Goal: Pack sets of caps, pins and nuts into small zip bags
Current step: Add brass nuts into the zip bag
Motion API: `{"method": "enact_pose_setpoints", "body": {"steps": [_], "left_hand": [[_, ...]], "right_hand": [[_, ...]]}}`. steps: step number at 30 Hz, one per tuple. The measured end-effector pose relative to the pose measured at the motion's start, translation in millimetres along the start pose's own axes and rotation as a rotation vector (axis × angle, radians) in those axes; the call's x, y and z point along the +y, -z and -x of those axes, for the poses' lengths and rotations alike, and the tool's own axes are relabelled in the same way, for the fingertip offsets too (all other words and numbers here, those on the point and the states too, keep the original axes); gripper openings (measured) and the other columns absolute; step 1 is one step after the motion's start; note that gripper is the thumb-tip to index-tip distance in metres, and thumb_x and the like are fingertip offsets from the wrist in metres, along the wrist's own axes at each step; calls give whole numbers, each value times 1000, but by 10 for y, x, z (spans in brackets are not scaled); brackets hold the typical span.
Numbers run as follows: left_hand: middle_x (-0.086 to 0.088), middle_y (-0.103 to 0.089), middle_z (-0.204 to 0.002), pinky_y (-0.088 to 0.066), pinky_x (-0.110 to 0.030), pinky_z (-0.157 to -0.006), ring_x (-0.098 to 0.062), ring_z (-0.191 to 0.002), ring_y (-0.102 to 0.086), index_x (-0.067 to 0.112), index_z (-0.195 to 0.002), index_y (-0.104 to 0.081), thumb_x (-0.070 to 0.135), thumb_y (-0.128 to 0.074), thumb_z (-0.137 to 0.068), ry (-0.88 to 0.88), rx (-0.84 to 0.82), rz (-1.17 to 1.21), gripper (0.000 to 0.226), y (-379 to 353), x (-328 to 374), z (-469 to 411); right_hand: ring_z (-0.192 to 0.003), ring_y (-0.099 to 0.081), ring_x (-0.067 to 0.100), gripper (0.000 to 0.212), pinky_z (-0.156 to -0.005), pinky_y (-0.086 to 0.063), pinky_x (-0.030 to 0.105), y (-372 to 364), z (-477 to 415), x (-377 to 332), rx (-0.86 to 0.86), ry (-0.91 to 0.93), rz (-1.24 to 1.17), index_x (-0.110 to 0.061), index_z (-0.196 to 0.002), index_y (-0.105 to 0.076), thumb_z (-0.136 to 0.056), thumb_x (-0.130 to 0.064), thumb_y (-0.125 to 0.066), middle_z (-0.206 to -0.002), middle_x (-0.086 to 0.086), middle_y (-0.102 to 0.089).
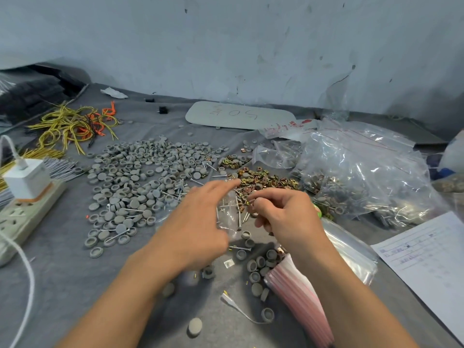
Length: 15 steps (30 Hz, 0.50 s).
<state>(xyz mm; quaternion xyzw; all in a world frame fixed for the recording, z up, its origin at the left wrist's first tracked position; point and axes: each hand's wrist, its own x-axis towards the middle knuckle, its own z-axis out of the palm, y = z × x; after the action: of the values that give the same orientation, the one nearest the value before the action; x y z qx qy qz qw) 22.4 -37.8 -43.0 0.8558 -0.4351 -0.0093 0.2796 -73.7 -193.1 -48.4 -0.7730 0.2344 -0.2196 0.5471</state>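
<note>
Just left of the right hand (283,214), whose fingertips pinch a brass nut (247,202), the left hand (198,222) holds a clear zip bag (226,217) with pins (238,212) inside, upright.

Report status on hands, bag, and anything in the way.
Left hand holds small zip bag, pins inside. Right hand pinches a nut at its mouth. No obstruction; loose caps all around.

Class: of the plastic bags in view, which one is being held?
The small clear zip bag that the left hand holds, pins inside; the large bag and pink-striped stack lie on the table.
</note>
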Motion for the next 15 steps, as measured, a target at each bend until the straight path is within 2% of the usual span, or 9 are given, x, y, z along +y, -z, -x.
{"method": "enact_pose_setpoints", "body": {"steps": [1, 2, 3, 5, 6, 10, 15], "left_hand": [[31, -46, -146, -35, -16, -114, 13, -132, -41, 53, -148, -41, 19, -65, -75, 4, 87, 102, 84, 43, 22, 22], [33, -59, -131, -37, -5, -102, 17, -122, -49, 53, -138, -54, 27, -64, -75, 14, 180, 193, 69, 75, 31, 41], [34, -66, -116, -38, -1, -92, 17, -113, -55, 53, -127, -64, 34, -66, -77, 28, 248, 264, 54, 99, 37, 55], [31, -71, -99, -43, -9, -84, 11, -101, -62, 52, -112, -73, 39, -75, -82, 52, 270, 332, 33, 121, 46, 68], [29, -72, -96, -44, -13, -80, 7, -97, -64, 52, -109, -74, 38, -78, -82, 54, 246, 344, 31, 123, 50, 71], [22, -73, -84, -45, -14, -67, 1, -77, -66, 48, -102, -78, 31, -83, -80, 25, 177, 417, 28, 109, 74, 66], [19, -76, -84, -55, -22, -74, -6, -78, -71, 42, -99, -81, 18, -85, -81, 34, 214, 484, 30, 103, 95, 68]], "right_hand": [[-57, -65, 13, 20, -51, -46, 19, -8, 23, -25, -46, -40, -126, -20, -90, -81, -97, -6, -68, -74, 2, -78], [-57, -65, 16, 19, -50, -47, 20, -16, 39, -49, -90, -79, -230, -16, -92, -80, -97, -3, -67, -76, 7, -78], [-57, -65, 17, 17, -50, -48, 20, -22, 52, -68, -128, -116, -317, -13, -94, -79, -96, -1, -67, -77, 11, -78], [-57, -66, 17, 13, -50, -50, 20, -42, 65, -88, -188, -174, -447, -8, -93, -77, -97, -2, -66, -79, 15, -76], [-57, -66, 17, 12, -50, -50, 20, -52, 70, -90, -211, -188, -487, -6, -92, -77, -97, -4, -67, -79, 16, -76], [-54, -65, 15, 13, -49, -50, 20, -86, 90, -114, -229, -163, -529, -8, -79, -79, -90, -12, -72, -71, 13, -72], [-60, -69, 18, 27, -53, -54, 21, -38, 99, -146, -265, -156, -547, -11, -76, -81, -95, -3, -65, -74, 14, -73]]}}
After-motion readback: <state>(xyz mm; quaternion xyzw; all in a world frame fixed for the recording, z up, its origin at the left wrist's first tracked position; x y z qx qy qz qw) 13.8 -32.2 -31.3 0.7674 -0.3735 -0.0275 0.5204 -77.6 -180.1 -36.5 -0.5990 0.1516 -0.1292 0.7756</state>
